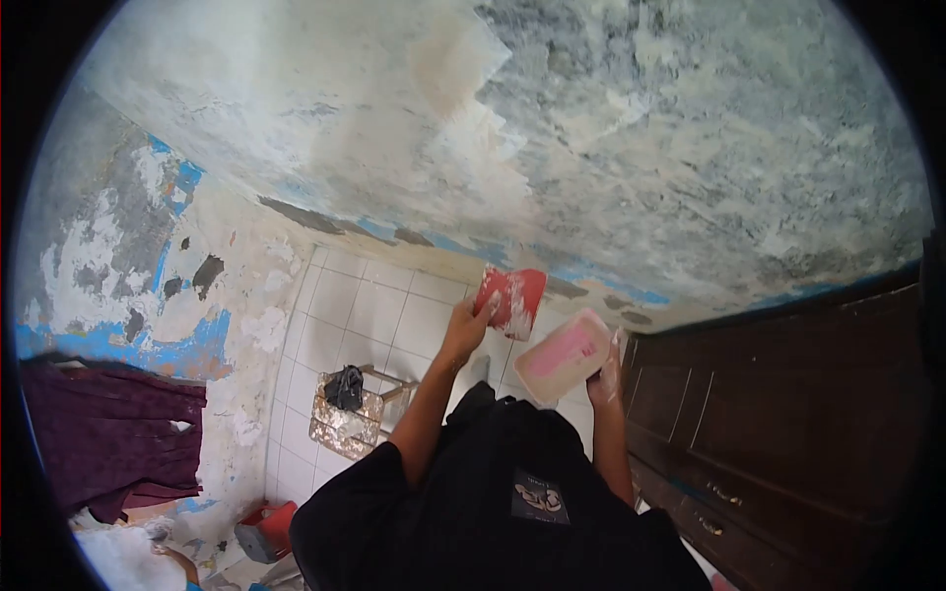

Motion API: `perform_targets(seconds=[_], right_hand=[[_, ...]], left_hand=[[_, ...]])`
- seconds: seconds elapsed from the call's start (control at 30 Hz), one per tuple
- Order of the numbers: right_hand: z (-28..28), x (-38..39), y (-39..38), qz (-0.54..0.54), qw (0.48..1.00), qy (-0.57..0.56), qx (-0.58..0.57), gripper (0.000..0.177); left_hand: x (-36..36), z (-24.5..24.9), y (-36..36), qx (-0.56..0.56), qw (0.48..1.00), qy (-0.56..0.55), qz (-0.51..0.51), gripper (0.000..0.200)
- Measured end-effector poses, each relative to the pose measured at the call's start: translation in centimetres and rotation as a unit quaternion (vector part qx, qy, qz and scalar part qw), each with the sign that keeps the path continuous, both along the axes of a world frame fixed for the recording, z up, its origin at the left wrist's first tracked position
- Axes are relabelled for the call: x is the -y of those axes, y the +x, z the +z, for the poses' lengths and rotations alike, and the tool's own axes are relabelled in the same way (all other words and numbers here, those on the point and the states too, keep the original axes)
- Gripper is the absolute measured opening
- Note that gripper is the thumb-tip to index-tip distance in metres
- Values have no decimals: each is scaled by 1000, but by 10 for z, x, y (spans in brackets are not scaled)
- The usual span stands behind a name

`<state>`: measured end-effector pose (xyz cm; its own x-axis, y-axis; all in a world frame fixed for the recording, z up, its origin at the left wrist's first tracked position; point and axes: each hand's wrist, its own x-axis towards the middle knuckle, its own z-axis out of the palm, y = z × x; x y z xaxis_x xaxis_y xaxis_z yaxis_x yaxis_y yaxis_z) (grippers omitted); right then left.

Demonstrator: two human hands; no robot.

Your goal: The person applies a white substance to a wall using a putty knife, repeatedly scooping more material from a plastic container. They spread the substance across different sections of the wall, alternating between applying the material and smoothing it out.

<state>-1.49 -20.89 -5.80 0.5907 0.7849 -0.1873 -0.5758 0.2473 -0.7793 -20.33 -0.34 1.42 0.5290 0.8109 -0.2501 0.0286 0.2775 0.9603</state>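
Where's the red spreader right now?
The red spreader is in your left hand, near the middle of the head view, just left of the shallow tray held in your right hand.

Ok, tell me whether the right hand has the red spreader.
No, the left hand grips the red spreader, while the right hand holds the tray.

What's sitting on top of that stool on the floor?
What looks like a crumpled black bag lies on the stool; anything inside or beneath it is hidden.
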Motion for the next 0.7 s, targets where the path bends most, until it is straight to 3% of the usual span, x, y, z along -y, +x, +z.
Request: perform_targets(seconds=[0.17, 0.23, 0.43, 0.57, 0.7], right_hand=[[15, -22, 0, 57, 998, 30, 26, 71], [33, -34, -2, 40, 998, -30, -37, 74], [45, -42, -6, 28, 998, -45, -18, 79], [49, -42, -8, 14, 995, -76, -61, 78], [39, -38, -10, 13, 999, -38, -7, 73]], left_hand=[[3, 55, 6, -50, 984, 142, -96, 23], [8, 61, 8, -80, 974, 166, -129, 22], [32, 61, 22, -138, 952, 232, -147, 21], [41, 55, 28, -233, 903, 304, -194, 22], [57, 40, 37, -287, 869, 332, -230, 24]])
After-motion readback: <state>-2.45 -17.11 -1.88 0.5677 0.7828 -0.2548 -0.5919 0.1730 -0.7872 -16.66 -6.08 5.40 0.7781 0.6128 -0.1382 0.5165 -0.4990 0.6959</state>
